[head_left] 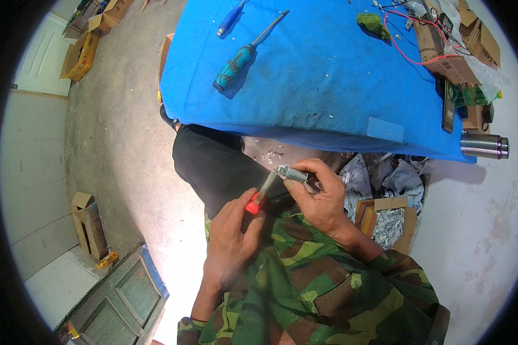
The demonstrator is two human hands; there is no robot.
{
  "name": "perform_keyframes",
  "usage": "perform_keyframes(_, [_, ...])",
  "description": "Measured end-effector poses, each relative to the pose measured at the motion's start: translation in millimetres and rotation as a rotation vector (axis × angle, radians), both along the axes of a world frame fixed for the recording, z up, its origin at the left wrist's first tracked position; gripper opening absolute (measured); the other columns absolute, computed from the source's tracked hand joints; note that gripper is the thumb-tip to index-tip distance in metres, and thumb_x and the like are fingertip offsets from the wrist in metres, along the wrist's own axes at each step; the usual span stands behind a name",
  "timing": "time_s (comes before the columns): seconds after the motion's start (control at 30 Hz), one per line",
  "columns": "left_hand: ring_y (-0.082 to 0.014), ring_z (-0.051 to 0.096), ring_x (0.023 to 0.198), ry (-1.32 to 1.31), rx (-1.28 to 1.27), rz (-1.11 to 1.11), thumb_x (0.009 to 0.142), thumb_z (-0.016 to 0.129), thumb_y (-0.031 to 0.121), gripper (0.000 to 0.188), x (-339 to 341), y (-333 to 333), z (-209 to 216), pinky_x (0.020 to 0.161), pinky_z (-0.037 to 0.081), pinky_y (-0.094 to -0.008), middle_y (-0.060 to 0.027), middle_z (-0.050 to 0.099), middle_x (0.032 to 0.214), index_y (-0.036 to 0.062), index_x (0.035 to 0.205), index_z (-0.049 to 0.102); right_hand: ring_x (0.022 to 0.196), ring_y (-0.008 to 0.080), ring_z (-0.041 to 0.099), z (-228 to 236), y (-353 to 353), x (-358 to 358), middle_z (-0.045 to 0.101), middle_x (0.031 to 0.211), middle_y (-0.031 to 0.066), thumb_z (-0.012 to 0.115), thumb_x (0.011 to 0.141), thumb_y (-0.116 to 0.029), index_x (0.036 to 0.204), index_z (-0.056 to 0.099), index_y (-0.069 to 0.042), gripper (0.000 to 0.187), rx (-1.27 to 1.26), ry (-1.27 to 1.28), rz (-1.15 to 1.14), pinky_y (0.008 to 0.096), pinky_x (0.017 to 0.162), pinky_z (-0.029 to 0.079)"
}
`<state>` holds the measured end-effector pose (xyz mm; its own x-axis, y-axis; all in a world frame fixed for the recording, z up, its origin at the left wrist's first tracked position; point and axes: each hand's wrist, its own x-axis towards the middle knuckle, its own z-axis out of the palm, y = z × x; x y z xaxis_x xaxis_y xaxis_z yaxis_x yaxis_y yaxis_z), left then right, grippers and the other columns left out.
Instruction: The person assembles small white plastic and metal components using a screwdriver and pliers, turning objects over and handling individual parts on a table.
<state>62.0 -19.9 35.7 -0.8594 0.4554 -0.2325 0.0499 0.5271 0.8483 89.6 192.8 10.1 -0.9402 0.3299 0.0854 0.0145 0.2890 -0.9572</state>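
My left hand (233, 230) is closed around the red handle (254, 204) of a small tool with a flat, pale blade (267, 183). Whether it is a file or a scraper I cannot make out. Between the thumb and fingers of my right hand (322, 201) is a small silver metal cylinder (294, 174), its narrower end turned toward the blade. The blade's tip meets or nearly meets that end, above my lap. On the table beyond lie a teal-handled screwdriver (235, 68) and a blue-handled tool (230, 20).
A blue-covered table (305, 86) stands ahead, with a green cloth (374, 25), red wire, cardboard and a phone (448, 106) on it. A steel flask (484, 146) lies at its right corner. Below right, a box (389, 227) holds metallic scraps beside plastic bags (406, 181).
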Motion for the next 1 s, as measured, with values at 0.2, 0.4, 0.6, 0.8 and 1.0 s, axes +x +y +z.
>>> perform_keyframes(0.2, [-0.0348, 0.073, 0.109, 0.073, -0.018, -0.030, 0.093, 0.072, 0.005, 0.047, 0, 1, -3, 0.096, 0.055, -0.0425, -0.0205, 0.073, 0.120, 0.0017, 0.139, 0.062, 0.092, 0.0169, 0.072, -1, -2, 3, 0.074, 0.101, 0.0117, 0.078, 0.091, -0.004, 0.117, 0.069, -0.001, 0.028, -0.141, -0.057, 0.002, 0.0319, 0.083, 0.056])
perform_keyframes(0.4, [-0.0341, 0.073, 0.103, 0.133, -0.066, -0.058, 0.091, 0.073, 0.004, 0.050, -3, 1, 0, 0.093, 0.056, -0.0427, -0.0203, 0.073, 0.116, 0.0014, 0.139, 0.062, 0.096, 0.0159, 0.070, -5, 5, 4, 0.072, 0.106, 0.0108, 0.070, 0.101, -0.008, 0.132, 0.062, 0.002, 0.033, -0.668, -0.181, 0.076, 0.0317, 0.085, 0.059])
perform_keyframes(0.6, [-0.0343, 0.071, 0.097, 0.311, -0.123, -0.026, 0.088, 0.075, 0.003, 0.052, -6, 1, 0, 0.088, 0.056, -0.0411, -0.0192, 0.074, 0.113, 0.0031, 0.139, 0.063, 0.090, 0.0155, 0.068, -19, 12, 8, 0.070, 0.104, 0.0091, 0.059, 0.110, -0.022, 0.141, 0.055, 0.002, 0.039, -0.914, -0.261, 0.155, 0.0309, 0.083, 0.059])
perform_keyframes(0.8, [-0.0316, 0.069, 0.088, 0.334, -0.264, -0.033, 0.088, 0.078, 0.005, 0.049, -6, 5, 10, 0.078, 0.056, -0.0371, -0.0155, 0.075, 0.109, 0.0047, 0.135, 0.067, 0.087, 0.0158, 0.067, -26, 5, 12, 0.069, 0.104, 0.0069, 0.057, 0.112, -0.025, 0.139, 0.059, -0.001, 0.036, -1.096, -0.282, 0.094, 0.0290, 0.080, 0.057])
perform_keyframes(1.0, [-0.0350, 0.072, 0.093, 0.316, -0.213, 0.021, 0.091, 0.075, 0.004, 0.045, -1, 4, 2, 0.081, 0.057, -0.0408, -0.0193, 0.075, 0.106, 0.0036, 0.135, 0.066, 0.088, 0.0149, 0.066, -24, 3, 11, 0.069, 0.104, 0.0058, 0.054, 0.113, -0.026, 0.140, 0.059, -0.001, 0.036, -1.135, -0.274, 0.130, 0.0285, 0.079, 0.056])
